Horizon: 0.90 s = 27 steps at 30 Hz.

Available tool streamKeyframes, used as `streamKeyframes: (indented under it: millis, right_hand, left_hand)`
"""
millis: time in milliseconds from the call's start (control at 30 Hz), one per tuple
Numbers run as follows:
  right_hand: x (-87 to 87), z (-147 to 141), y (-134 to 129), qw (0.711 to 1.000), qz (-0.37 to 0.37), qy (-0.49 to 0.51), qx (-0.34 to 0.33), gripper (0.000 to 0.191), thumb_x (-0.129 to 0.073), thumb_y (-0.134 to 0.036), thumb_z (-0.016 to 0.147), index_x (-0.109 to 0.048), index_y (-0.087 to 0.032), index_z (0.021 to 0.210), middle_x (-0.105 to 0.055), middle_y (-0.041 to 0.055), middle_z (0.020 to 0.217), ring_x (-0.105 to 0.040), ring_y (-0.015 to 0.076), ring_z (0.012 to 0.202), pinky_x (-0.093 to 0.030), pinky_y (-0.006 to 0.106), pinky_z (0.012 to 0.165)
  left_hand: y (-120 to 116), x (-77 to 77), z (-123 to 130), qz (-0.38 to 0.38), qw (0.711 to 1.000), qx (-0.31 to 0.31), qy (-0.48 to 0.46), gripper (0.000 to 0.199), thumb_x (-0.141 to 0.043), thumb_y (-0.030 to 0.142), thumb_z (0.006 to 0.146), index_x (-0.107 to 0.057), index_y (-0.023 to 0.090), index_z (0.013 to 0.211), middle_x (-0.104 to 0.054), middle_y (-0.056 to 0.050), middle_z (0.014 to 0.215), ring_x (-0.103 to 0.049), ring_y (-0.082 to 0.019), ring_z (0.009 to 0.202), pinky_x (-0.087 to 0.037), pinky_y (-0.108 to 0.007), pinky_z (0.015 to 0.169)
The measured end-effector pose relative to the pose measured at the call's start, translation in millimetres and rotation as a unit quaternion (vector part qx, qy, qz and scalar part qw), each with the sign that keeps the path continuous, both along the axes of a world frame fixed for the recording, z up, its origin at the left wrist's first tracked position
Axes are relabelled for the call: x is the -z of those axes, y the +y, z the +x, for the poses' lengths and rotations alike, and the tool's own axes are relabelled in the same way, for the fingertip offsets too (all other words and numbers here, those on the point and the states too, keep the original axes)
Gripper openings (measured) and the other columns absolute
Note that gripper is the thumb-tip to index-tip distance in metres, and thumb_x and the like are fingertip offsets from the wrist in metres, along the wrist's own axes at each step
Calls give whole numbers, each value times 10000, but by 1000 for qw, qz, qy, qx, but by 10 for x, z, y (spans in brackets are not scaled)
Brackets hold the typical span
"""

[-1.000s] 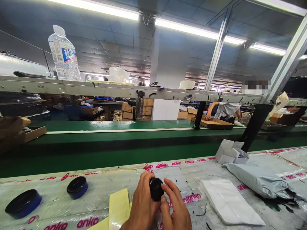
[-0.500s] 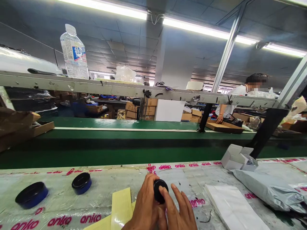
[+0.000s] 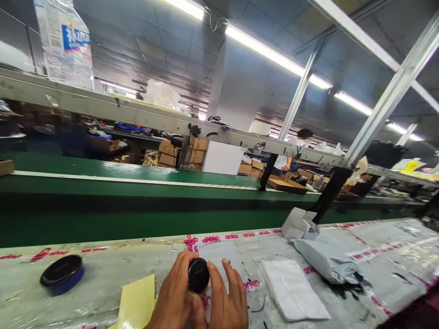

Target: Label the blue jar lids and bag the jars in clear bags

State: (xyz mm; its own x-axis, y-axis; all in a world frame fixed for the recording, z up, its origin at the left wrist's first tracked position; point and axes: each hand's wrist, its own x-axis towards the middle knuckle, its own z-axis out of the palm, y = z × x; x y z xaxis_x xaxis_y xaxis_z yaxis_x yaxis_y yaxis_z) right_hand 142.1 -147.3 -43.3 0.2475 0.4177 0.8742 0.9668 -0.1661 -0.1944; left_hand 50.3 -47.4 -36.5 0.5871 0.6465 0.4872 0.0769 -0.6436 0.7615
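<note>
My left hand (image 3: 176, 292) is closed around a small black round piece with a flat disc top (image 3: 198, 275), a cap or lens by its look; its lower part is hidden by my fingers. Against the right edge of that piece rests the index finger of my right hand (image 3: 222, 292), with the thumb low beneath it and the other fingers stretched out. Left of my hands lie yellow paper slips (image 3: 137, 299). Farther left, a round black piece with a blue side (image 3: 62, 275) sits on the table.
On the plastic-covered table (image 3: 103, 265), to the right, are white sheets (image 3: 293, 290), a grey plastic bag (image 3: 325, 260) and an opened white box (image 3: 298, 224). Behind runs a green conveyor (image 3: 137, 224), beneath a metal shelf rail (image 3: 137, 109) carrying a bottle (image 3: 66, 45). A person (image 3: 283, 162) stands beyond.
The camera has turned right and tilted, so the scene shifts left. My right index finger has slid from the disc's top to its edge. One blue-sided piece has left the view.
</note>
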Motion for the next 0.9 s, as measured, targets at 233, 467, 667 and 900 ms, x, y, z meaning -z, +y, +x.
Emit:
streamKeyframes:
  millis: [233,467,667,900]
  right_hand:
    - [-9,118,118,980,-14,179,-86,500,-622,-429,881,-534,-217,1325,-697,107,1229,-699,275,1075,-619,365,840]
    - [-130,1024,216,986,-69,131,76,457,-592,-429,912,-575,-155,1277,-721,162,1155,-710,312,1042,-588,415,845]
    - [20,1421,64,982,-60,122,133,537,-605,-520,894,-606,-109,1240,-759,193,1001,-758,344,817,-580,386,563]
    - [641,708,-320,970,32,239,31,305,-603,-494,919,-676,-248,1083,-748,58,817,-718,232,611,-573,292,494]
  left_hand:
    - [42,36,54,-30,998,-16,56,584,-623,232,831,-459,264,1390,-590,-106,1366,-639,-286,1187,-568,-424,984]
    - [-7,14,10,45,995,-87,5,533,-608,259,855,-523,337,1376,-537,-45,1459,-568,-290,1297,-511,-489,1071]
    - [26,-125,-60,42,993,-105,-17,256,-587,372,915,-674,334,1153,-615,-41,1344,-647,-281,1167,-591,-427,948]
    - [-21,-420,-212,54,988,-110,-91,182,-580,413,945,-705,293,1000,-680,-53,1199,-670,-255,1086,-585,-384,951]
